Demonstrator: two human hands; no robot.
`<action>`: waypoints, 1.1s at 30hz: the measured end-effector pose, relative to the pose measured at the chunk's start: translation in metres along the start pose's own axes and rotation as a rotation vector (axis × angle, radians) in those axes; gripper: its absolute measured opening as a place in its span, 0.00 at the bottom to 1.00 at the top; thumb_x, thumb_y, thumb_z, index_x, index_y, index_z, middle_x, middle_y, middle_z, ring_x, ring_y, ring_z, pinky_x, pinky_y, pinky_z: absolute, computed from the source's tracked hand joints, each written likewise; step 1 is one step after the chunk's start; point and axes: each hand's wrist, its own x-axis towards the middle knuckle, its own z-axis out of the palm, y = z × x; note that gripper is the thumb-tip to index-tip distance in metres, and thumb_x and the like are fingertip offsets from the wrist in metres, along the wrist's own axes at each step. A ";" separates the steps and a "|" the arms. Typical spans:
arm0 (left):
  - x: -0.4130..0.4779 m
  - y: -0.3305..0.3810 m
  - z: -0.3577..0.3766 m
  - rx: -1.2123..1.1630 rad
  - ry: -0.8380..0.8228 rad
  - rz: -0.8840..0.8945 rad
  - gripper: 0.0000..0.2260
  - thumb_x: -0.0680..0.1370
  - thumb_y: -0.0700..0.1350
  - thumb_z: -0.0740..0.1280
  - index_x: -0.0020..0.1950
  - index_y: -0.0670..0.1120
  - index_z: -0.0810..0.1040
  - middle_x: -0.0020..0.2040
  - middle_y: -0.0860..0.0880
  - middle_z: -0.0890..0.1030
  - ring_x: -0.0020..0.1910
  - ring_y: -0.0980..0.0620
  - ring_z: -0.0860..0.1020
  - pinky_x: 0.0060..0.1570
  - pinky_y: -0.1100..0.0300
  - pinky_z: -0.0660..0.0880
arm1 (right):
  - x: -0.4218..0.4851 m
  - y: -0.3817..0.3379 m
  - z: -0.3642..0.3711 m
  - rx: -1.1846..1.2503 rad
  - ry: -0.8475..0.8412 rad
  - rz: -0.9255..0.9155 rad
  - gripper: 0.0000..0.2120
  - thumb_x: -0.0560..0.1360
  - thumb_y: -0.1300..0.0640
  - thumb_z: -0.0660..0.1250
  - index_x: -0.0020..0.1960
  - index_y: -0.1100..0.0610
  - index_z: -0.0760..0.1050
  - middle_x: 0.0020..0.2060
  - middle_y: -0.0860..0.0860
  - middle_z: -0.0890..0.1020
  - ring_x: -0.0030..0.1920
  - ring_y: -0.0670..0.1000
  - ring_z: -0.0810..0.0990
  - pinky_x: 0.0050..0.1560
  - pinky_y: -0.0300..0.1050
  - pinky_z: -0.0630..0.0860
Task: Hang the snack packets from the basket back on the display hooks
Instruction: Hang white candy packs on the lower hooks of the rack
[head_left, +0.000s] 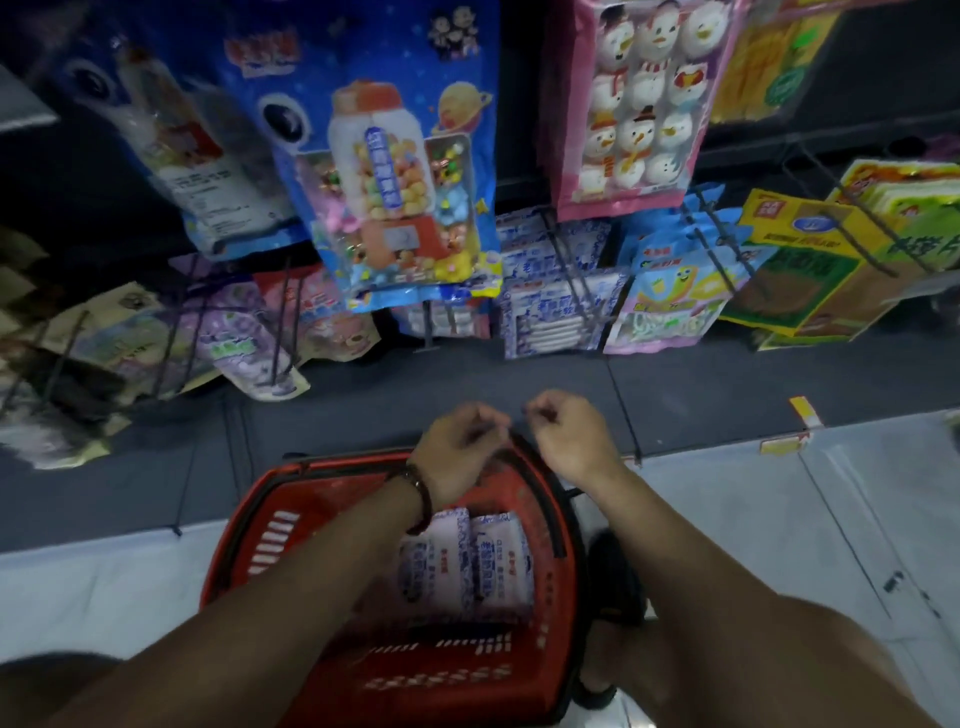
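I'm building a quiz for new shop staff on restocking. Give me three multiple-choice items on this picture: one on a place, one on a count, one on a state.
1. Where is the basket? A on a hook; B on the floor; C on a shelf.
2. How many packets show in it? A none; B five; C two.
3. How are the fingers of the left hand and right hand? A curled; B spread flat; C out of view.

Key: 1 B, it stands on the floor under the arms. 2 C, two white-and-blue packets lie side by side in it. 3 A, both hands are curled above the basket's far end.
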 end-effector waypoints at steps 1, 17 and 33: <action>-0.017 -0.013 -0.015 0.151 -0.071 0.050 0.04 0.82 0.41 0.68 0.52 0.51 0.80 0.47 0.53 0.84 0.41 0.59 0.82 0.42 0.64 0.78 | -0.007 -0.004 0.011 0.002 -0.076 -0.018 0.05 0.81 0.58 0.70 0.53 0.54 0.84 0.50 0.51 0.88 0.51 0.52 0.85 0.49 0.41 0.75; -0.105 -0.172 -0.127 0.444 -0.041 -0.240 0.08 0.81 0.45 0.69 0.50 0.60 0.78 0.51 0.56 0.83 0.51 0.56 0.79 0.51 0.64 0.72 | -0.067 0.124 0.227 0.061 -0.287 0.631 0.09 0.77 0.61 0.71 0.54 0.67 0.81 0.44 0.59 0.82 0.46 0.57 0.83 0.53 0.66 0.83; -0.098 -0.175 -0.127 0.399 -0.011 -0.415 0.07 0.82 0.50 0.66 0.56 0.52 0.81 0.50 0.51 0.84 0.51 0.49 0.82 0.52 0.57 0.79 | -0.076 0.109 0.261 0.273 -0.387 0.609 0.20 0.82 0.50 0.68 0.71 0.57 0.78 0.63 0.56 0.84 0.58 0.57 0.85 0.60 0.58 0.84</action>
